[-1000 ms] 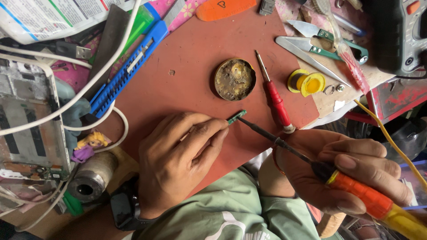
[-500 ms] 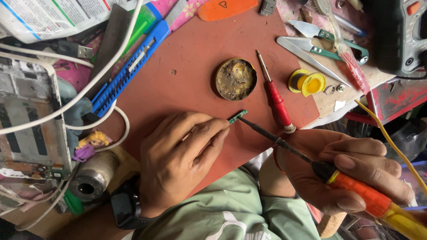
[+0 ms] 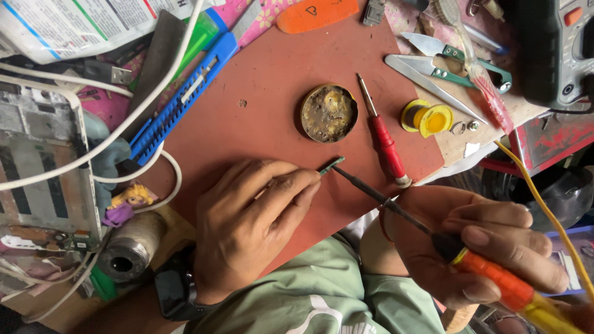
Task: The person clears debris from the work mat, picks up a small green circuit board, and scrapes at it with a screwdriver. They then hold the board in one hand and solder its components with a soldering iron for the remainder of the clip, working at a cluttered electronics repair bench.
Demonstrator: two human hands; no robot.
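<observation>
While a small green part [image 3: 331, 165] is pinched by the left hand [image 3: 247, 226] at mid-frame, the soldering iron [image 3: 433, 232] is gripped by the right hand [image 3: 476, 247]. The tip is held at the part; the joint looks unfinished.

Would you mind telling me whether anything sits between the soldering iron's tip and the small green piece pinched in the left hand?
Nothing visible does. The soldering iron, held in the right hand, has its tip right at the small green piece pinched by the left hand. The red screwdriver and round tin lie beyond, off that line.
</observation>
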